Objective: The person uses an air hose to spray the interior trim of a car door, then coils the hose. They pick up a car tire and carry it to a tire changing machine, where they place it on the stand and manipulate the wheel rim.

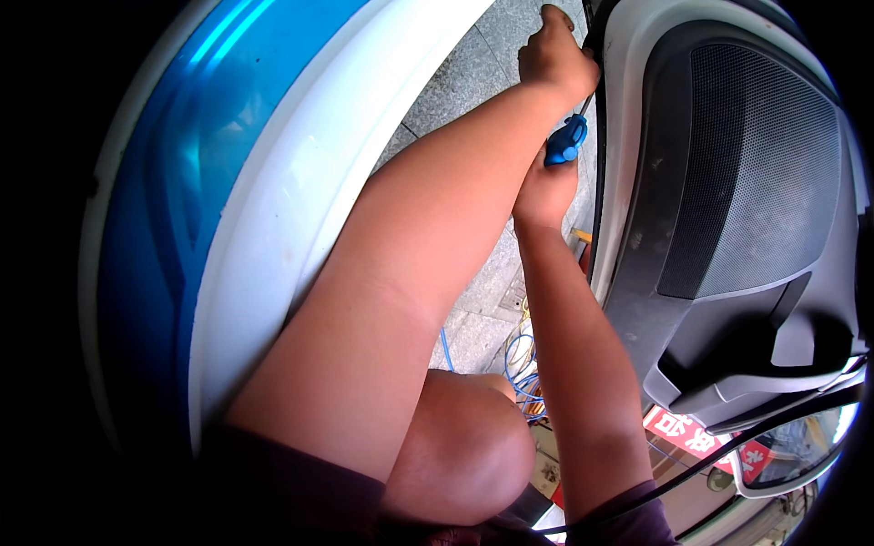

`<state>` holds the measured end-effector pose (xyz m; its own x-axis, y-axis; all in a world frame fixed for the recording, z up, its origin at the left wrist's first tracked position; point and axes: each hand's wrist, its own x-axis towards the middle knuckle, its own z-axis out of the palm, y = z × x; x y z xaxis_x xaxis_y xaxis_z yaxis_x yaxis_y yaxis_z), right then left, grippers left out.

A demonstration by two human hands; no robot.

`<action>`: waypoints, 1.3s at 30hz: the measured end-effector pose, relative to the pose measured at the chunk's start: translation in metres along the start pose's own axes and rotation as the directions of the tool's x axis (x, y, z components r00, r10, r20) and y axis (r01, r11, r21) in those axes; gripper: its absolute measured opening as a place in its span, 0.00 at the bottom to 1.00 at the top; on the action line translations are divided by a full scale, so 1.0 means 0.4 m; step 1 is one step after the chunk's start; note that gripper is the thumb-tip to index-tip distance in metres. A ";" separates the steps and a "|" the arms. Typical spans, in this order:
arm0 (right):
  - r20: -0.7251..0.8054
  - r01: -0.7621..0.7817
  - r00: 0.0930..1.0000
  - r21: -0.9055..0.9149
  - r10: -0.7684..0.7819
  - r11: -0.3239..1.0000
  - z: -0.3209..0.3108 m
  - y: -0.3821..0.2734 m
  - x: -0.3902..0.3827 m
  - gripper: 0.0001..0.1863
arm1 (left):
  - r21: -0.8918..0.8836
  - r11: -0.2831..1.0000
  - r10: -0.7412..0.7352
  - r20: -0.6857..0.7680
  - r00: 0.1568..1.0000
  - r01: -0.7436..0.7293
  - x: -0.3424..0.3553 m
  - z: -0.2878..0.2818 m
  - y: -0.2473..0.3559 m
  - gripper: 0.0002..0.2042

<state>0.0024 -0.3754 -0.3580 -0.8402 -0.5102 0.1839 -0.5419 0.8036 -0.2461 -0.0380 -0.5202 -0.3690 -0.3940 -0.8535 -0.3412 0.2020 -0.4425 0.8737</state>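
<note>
My left hand [557,62] reaches to the top of the view, against the dark edge of an open car door [633,196]. Its fingers are curled there, and what they may hold is hidden. Just below it, my right hand [548,193] is closed around a blue-handled tool [566,142]. A thin dark shaft or strip runs from the tool up toward my left hand; the tool's exact kind cannot be made out. Both hands are close to the door's edge, the right one beside its lower part.
A blue and white car body panel [273,218] curves along the left. The door's inner side has a mesh speaker panel [756,168]. Below lie grey paving [460,77] and blue cables [519,359]. A side mirror [792,455] is at lower right; my bent knee [464,446] is between my arms.
</note>
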 end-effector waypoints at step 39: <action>0.155 -0.122 0.984 0.270 0.082 0.955 -0.011 0.025 -0.116 0.29 | -0.126 0.982 -0.124 0.152 0.981 0.143 -0.081 0.013 0.025 0.11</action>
<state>0.0363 -0.3425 -0.3649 -0.8748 -0.4842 0.0132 -0.4212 0.7470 -0.5144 -0.0277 -0.4955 -0.3473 -0.5473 -0.7404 -0.3902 0.2548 -0.5915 0.7650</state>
